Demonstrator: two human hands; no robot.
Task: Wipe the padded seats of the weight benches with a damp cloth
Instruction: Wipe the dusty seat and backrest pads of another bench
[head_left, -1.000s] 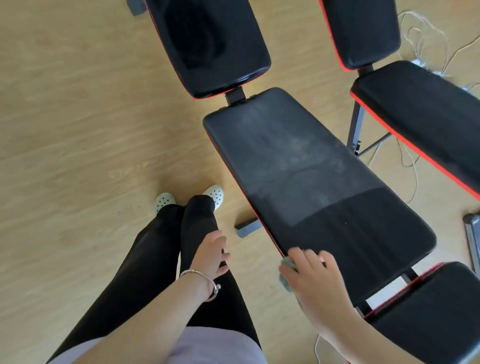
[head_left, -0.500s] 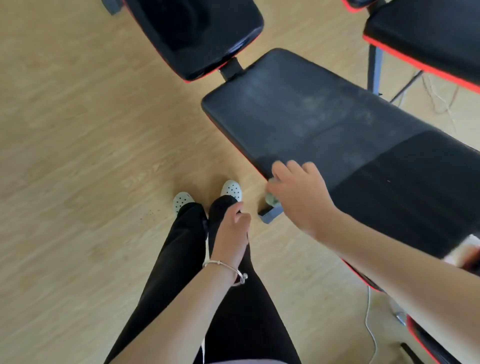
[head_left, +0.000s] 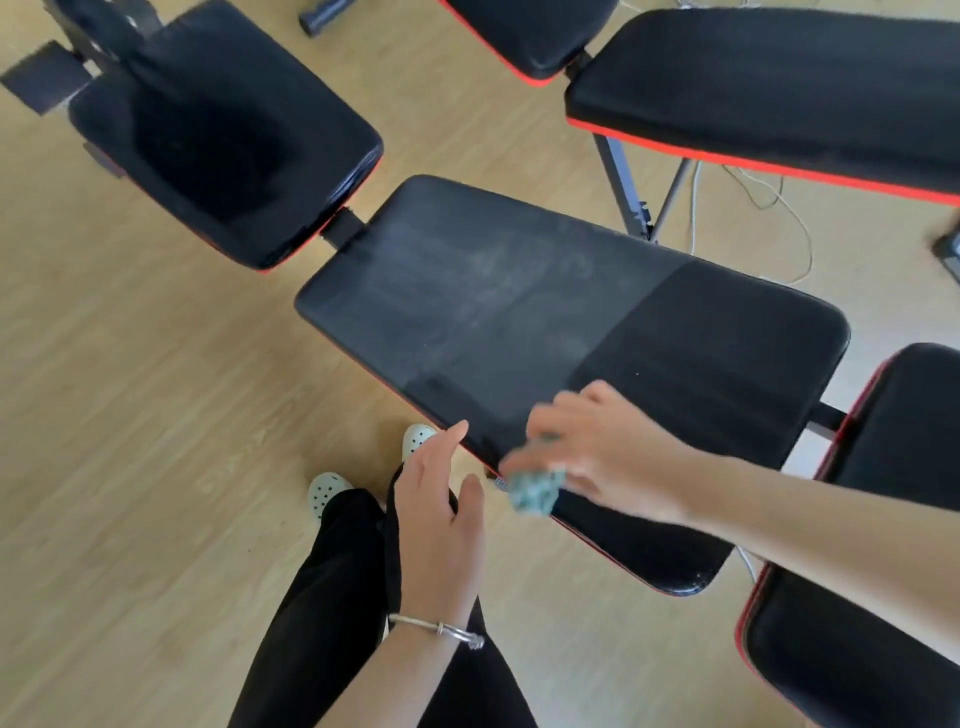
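Note:
A long black padded bench pad (head_left: 493, 312) with red trim runs across the middle; its left part looks dusty grey, its right part darker. My right hand (head_left: 608, 452) is blurred at the pad's near edge and holds a small crumpled green cloth (head_left: 535, 491) against that edge. My left hand (head_left: 439, 514) hovers over my leg with straight fingers and holds nothing; a silver bangle sits on its wrist. A second black seat pad (head_left: 228, 135) joins the long pad at the upper left.
Another black bench (head_left: 769, 78) with red trim stands at the upper right on a metal frame (head_left: 623, 192), with white cables (head_left: 753, 192) on the wooden floor beneath. A further pad (head_left: 872, 571) lies at the lower right. My black-trousered legs and pale shoes (head_left: 327, 493) stand beside the pad.
My right hand with the cloth has slid rightward along the pad's near edge. My left hand has lifted and straightened its fingers. The view has pulled back, showing more benches.

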